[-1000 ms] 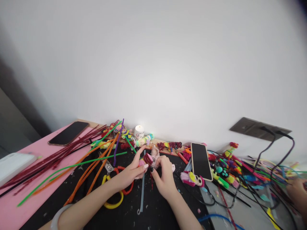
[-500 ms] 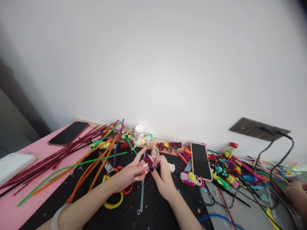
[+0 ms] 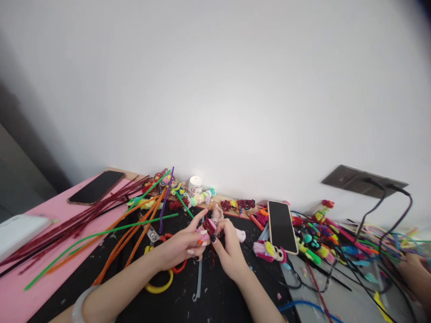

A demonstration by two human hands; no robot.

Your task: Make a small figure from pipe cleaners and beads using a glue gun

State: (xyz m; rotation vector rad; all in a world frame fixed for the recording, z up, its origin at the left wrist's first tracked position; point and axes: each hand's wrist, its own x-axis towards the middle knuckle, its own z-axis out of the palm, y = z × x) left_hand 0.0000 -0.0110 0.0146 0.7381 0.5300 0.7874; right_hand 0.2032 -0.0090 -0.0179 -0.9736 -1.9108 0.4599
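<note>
Between my two hands is a small pipe-cleaner doll [image 3: 210, 226], pink and dark red with glittery strands. My left hand [image 3: 183, 244] grips its lower part between thumb and fingers, the index finger stretched out. My right hand [image 3: 229, 249] pinches at its dark red part with thumb and index finger; part of the doll is hidden by the fingers. A dark red strand [image 3: 213, 255] hangs below it. Under my left hand lie scissors with yellow and red handles [image 3: 160, 287]. A pale blue strip with a hooked end [image 3: 199, 280] lies on the black mat [image 3: 229, 300].
Orange pipe cleaners [image 3: 117, 244], green ones and dark red ones [image 3: 84, 215] spread at left near a phone [image 3: 97, 187]. A paper cup [image 3: 195, 185] stands by the wall. A second phone [image 3: 283, 226], finished dolls [image 3: 269, 251] and cables lie right. Another person's hand [image 3: 415, 269] is at far right.
My left fingers have shifted slightly on the doll. The other person's hand at far right has moved a little. Otherwise things lie as before.
</note>
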